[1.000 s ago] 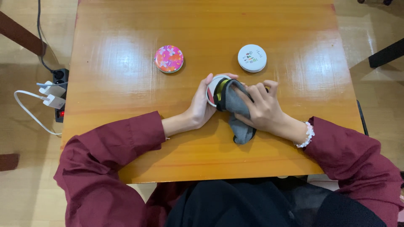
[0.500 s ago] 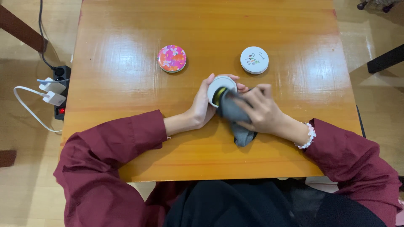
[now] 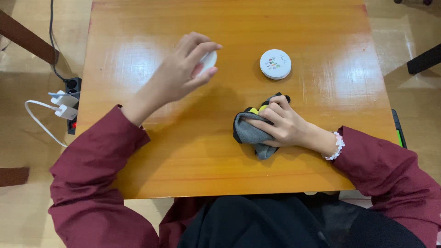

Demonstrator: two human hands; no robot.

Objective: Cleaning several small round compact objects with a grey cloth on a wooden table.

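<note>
My left hand [image 3: 181,73] is raised over the far left part of the table [image 3: 138,138], fingers curled around a small round white tin [image 3: 207,60], which I pinch between thumb and fingertips. The tin peeks out just past my fingertips; I cannot tell whether it touches the table. My right hand [image 3: 280,124] lies on the table nearer my body, fingers closed over a bunched grey cloth [image 3: 252,133] with black and yellow edging, pressing it down. Beyond my right hand, apart from it, sits another round white tin with a small picture [image 3: 275,64]. Far off my left sleeve, on the floor, lies a power strip [image 3: 69,105] with white plugs.
</note>
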